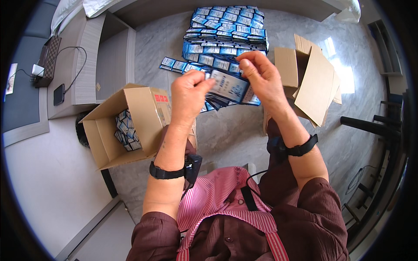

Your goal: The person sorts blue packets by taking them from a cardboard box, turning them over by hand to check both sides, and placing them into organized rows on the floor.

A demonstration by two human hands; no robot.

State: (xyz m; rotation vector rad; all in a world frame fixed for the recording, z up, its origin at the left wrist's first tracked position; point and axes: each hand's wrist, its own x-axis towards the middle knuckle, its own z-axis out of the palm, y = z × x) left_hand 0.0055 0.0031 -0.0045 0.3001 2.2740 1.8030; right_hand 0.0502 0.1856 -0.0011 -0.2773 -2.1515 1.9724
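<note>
Between my hands a strip of blue-and-white printed sachets [228, 85] is held up above the floor. My left hand [191, 94] pinches its left end between thumb and fingers. At the strip's right side is my right hand [263, 76], thumb and fingers closed on its edge. Beyond them lies a large stack of joined sachet strips [225, 31], layered in folded rows. One strip [178, 65] sticks out to the left of the stack. More sachets fan out below the held strip, partly hidden by it and by my left hand.
An open cardboard box [138, 120] with loose sachets [127, 132] inside stands at my left. To the right are another carton [285, 65] and flat cardboard pieces [315, 81]. A grey cabinet [114, 62] with a phone [59, 94] on a cable is at left; black furniture legs [369, 125] stand at right.
</note>
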